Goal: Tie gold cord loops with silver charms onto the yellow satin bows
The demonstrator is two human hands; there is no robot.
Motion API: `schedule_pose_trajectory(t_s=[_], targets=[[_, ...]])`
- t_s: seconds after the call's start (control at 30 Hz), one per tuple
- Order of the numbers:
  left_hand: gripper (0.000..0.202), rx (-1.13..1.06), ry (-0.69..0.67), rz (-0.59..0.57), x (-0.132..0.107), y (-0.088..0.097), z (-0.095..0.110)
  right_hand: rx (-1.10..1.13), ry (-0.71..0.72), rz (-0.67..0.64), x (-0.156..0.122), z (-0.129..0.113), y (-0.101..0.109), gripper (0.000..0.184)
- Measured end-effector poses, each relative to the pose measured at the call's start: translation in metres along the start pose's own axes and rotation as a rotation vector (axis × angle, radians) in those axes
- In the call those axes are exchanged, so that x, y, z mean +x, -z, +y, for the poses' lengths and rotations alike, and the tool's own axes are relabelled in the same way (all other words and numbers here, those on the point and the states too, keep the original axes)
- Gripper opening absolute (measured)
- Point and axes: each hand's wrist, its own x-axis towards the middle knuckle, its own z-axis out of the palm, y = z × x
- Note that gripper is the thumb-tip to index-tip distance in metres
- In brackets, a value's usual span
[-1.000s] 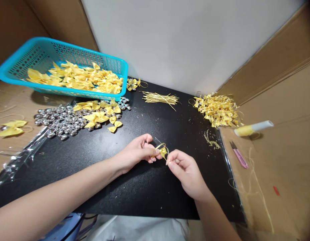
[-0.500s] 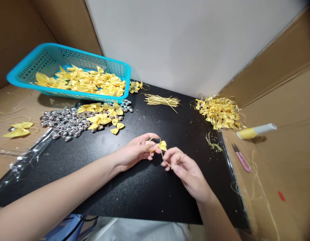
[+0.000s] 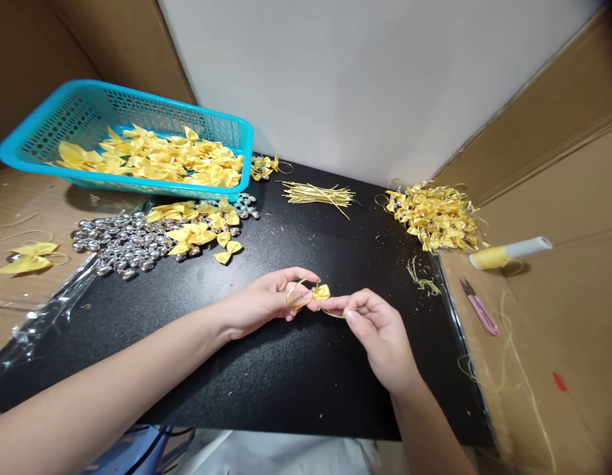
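Observation:
My left hand (image 3: 269, 300) pinches a small yellow satin bow (image 3: 320, 291) above the black mat (image 3: 266, 369). A thin gold cord (image 3: 296, 289) loops from the bow over my left fingers. My right hand (image 3: 378, 330) is closed on the other end of that cord, just right of the bow, fingertips touching it. Both hands hover near the middle of the mat.
A blue basket (image 3: 53, 115) of yellow bows stands at the back left, with loose bows (image 3: 197, 231) and silver beads (image 3: 122, 241) in front. Cut gold cords (image 3: 318, 194) lie at the back, finished bows (image 3: 434, 214) at the right. A ribbon spool (image 3: 508, 252) and pink snips (image 3: 479, 307) rest on cardboard.
My right hand has moved up and closer to the bow, drawing the cord tighter. The cord loop now stands over my left fingers. The bow has turned flatter.

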Motion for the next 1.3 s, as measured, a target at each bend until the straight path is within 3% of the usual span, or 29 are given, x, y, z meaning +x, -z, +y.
schedule_pose_trajectory(t_s=[0.23,0.57,0.77,0.97,1.3], targets=[[0.032,0.138,0.052,-0.031,0.000,0.000,0.004,-0.382,0.160,0.033,-0.003,0.003,0.003,0.010],[0.025,0.071,0.182,-0.091,0.001,0.007,-0.001,-0.434,0.249,-0.012,-0.001,0.001,0.003,0.014],[0.023,-0.135,0.162,-0.064,0.000,0.006,0.005,-0.211,0.161,0.033,0.003,0.003,0.009,0.011],[0.024,-0.162,0.185,-0.100,-0.003,0.004,0.007,0.135,-0.013,0.125,0.014,0.017,0.011,0.014],[0.023,-0.151,0.127,-0.089,-0.004,-0.001,0.003,0.029,-0.141,0.195,0.023,0.034,0.002,0.028]])
